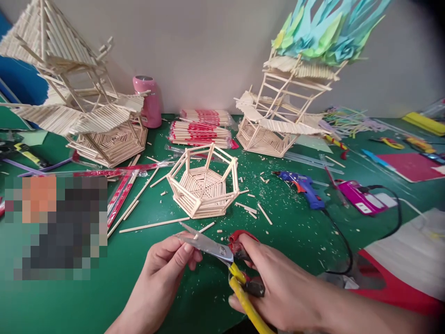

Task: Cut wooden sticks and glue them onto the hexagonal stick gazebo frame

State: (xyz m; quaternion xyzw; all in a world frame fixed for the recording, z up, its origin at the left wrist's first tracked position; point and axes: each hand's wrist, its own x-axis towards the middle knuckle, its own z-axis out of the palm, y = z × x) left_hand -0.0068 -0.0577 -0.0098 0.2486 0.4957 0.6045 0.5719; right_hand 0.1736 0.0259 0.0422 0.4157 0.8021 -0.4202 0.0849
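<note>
My right hand [267, 273] is closed round the handles of a pair of scissors [212, 247], whose blades are parted and point left. Between the blades lies a thin wooden stick [207, 228], pinched in the fingertips of my left hand [170, 262]. Just beyond the hands stands an open eight-sided-looking frame of sticks [205, 183] with a floor of nested sticks and a raised rail. Loose sticks [155, 225] and short cut pieces [246, 208] are scattered around it on the green table [208, 306].
Two stick pavilions stand at the back, one left [107, 139] and one right [267, 134]. Between them are packs of sticks [201, 134] and a pink bottle [151, 104]. To the right lie a blue glue gun [304, 188] with a black cord and a magenta device [358, 197].
</note>
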